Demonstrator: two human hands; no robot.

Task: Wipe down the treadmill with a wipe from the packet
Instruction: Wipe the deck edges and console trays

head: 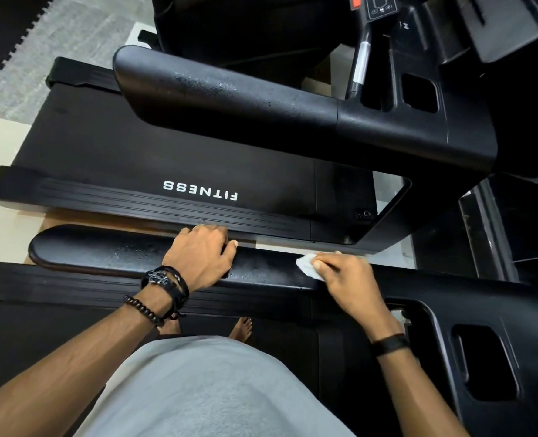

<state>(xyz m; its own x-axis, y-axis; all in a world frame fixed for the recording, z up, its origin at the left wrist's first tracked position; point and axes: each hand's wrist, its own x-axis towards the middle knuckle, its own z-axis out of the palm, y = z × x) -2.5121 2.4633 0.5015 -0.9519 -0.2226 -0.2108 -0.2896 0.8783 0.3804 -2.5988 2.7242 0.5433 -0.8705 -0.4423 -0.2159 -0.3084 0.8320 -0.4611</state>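
Wipe [307, 266] under the right hand [349, 275], fingers pinching and pressing the white sheet flat on the near handrail [103, 253] of the treadmill [166, 159]. Left hand [201, 257] sits further along that same rail, fingers curled over the top and far edge, gripping it, looks like steadying. Rail's long axis runs straight from the right hand past the left hand and out to the rounded tip beyond it. So the unwiped stretch, by my reading, lies leftward of the wipe, and the left hand is right in that path. It would need to lift or slide off. No packet in view.
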